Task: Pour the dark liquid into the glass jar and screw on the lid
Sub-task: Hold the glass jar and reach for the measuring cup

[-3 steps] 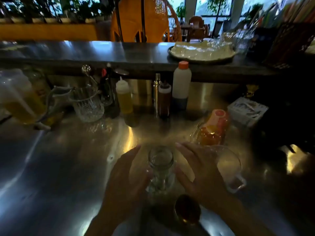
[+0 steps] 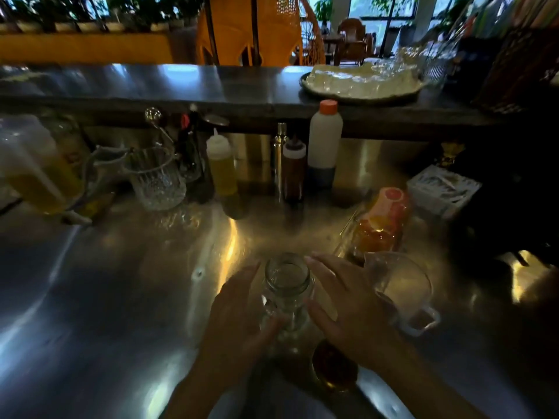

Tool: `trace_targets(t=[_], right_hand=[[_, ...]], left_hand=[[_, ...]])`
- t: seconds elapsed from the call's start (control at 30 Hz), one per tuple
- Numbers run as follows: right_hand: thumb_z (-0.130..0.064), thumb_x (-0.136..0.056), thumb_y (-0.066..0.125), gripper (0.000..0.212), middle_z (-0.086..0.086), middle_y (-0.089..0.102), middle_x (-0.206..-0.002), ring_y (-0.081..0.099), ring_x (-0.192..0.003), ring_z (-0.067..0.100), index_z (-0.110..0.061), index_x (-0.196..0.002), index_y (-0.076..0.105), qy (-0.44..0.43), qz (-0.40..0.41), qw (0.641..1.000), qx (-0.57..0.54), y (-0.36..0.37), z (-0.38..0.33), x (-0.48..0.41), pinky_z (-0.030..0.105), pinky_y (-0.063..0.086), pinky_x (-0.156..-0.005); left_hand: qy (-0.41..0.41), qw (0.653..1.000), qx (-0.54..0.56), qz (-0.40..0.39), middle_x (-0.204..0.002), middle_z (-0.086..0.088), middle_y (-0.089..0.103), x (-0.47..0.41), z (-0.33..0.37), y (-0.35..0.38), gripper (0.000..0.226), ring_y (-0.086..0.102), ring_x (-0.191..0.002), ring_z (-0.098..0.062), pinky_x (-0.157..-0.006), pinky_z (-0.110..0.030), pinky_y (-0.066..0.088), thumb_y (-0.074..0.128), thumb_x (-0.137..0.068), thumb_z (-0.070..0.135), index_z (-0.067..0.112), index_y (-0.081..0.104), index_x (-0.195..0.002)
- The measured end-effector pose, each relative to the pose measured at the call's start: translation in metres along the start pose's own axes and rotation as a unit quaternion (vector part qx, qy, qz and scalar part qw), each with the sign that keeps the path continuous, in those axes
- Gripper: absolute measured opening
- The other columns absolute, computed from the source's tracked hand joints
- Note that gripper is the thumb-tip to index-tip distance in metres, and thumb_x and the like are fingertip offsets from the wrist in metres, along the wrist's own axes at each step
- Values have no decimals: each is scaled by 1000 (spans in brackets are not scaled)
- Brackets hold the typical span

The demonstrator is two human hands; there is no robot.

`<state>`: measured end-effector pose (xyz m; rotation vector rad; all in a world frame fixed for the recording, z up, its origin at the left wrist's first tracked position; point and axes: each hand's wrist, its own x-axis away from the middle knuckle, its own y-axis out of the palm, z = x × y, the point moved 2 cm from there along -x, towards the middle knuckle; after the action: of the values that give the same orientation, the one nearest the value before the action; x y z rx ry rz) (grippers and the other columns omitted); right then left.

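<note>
An empty clear glass jar [image 2: 286,293] with a small handle stands upright and lidless on the steel counter [image 2: 106,297]. My left hand [image 2: 239,320] is on its left side, fingers spread, thumb against the lower glass. My right hand [image 2: 341,306] hovers flat just right of the jar, fingers apart, holding nothing. A round dark-brown object with a gold rim [image 2: 334,368], a lid or small cup, lies near my right wrist. A clear measuring jug [image 2: 402,293] with a little dark liquid at its bottom sits right of my right hand.
Along the back stand a cut-glass pitcher [image 2: 157,182], a yellow squeeze bottle [image 2: 220,164], a brown bottle [image 2: 293,170] and a white bottle with an orange cap [image 2: 325,140]. An orange-filled container [image 2: 381,225] lies right, a white box [image 2: 443,189] beyond it. A raised shelf [image 2: 181,86] spans the back.
Both hands have stayed beside the jar; my left thumb has closed a little nearer the glass. Nothing else moved.
</note>
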<state>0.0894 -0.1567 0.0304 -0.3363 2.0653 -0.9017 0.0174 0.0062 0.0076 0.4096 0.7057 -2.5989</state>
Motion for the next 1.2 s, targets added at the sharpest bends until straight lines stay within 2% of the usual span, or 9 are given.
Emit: trace_targets(t=[0.07, 0.1, 0.2, 0.3, 0.43, 0.53, 0.67, 1.07, 1.2], right_hand=[[-38, -83, 48, 49, 10, 56, -125, 43, -114, 16, -13, -124, 46, -1, -22, 1000, 17, 11, 5, 3, 44, 38, -92], [-38, -84, 47, 47, 10, 56, -125, 45, -114, 17, -13, -124, 48, 0, -29, 999, 23, 14, 6, 4, 45, 38, -93], [-35, -87, 45, 41, 10, 61, -120, 52, -110, 19, -13, -120, 50, -19, -30, 998, 42, 20, 13, 8, 45, 40, -91], [-26, -88, 45, 31, 9, 66, -111, 51, -105, 14, -14, -115, 52, -38, -10, 999, 29, 19, 15, 7, 39, 39, -87], [-19, -85, 49, 23, 10, 70, -97, 62, -93, 19, -9, -101, 62, -61, 23, 997, 44, 12, 20, 9, 36, 48, -79], [-17, -83, 50, 23, 11, 72, -92, 64, -89, 21, -6, -93, 67, -54, 42, 996, 65, 6, 25, 13, 34, 49, -76], [-15, -81, 51, 21, 12, 72, -88, 65, -84, 24, -5, -87, 69, -37, 49, 995, 82, -4, 31, 16, 35, 47, -74], [-20, -85, 50, 25, 11, 71, -98, 63, -91, 24, -6, -95, 68, 55, 7, 996, 75, -35, 36, 21, 38, 46, -81], [-17, -84, 53, 20, 11, 70, -94, 62, -88, 25, -7, -93, 67, 101, 68, 988, 96, -55, 50, 35, 37, 46, -76]], left_hand=[[-27, 999, 19, -41, -136, 7, 55, -1, -13, 11, 78, 48, -130, -16, -108, -40, 38, 71, -67, 59, 34, 44, -136], [-36, 998, 12, -59, -135, 4, 56, 0, -18, 16, 84, 50, -128, -20, -105, -46, 41, 71, -66, 64, 31, 43, -137], [-56, 998, 9, -34, -133, 20, 53, -2, -23, 24, 84, 51, -125, -7, -103, -32, 44, 72, -62, 70, 52, 33, -134], [-79, 996, -2, -32, -135, 14, 52, -5, -23, 33, 86, 52, -123, -8, -99, -43, 49, 70, -59, 75, 57, 29, -133], [-99, 991, -12, -84, -141, 4, 47, -15, -22, 44, 89, 49, -127, -14, -102, -45, 46, 69, -64, 65, 39, 28, -138], [-93, 987, -23, -132, -147, 4, 41, -22, -14, 53, 84, 40, -131, -9, -108, -40, 41, 71, -69, 50, 41, 23, -137], [-79, 987, 15, -139, -134, -6, 54, -31, -4, 65, 85, 54, -122, -17, -101, -46, 46, 82, -69, 37, 15, 39, -138], [-66, 974, 84, -201, -129, -3, 58, -43, 6, 76, 88, 57, -117, -13, -101, -41, 47, 81, -58, 29, 14, 41, -136], [-66, 972, 95, -203, -123, 12, 58, -42, 2, 77, 82, 56, -110, 6, -94, -25, 46, 79, -57, 29, 21, 45, -131]])
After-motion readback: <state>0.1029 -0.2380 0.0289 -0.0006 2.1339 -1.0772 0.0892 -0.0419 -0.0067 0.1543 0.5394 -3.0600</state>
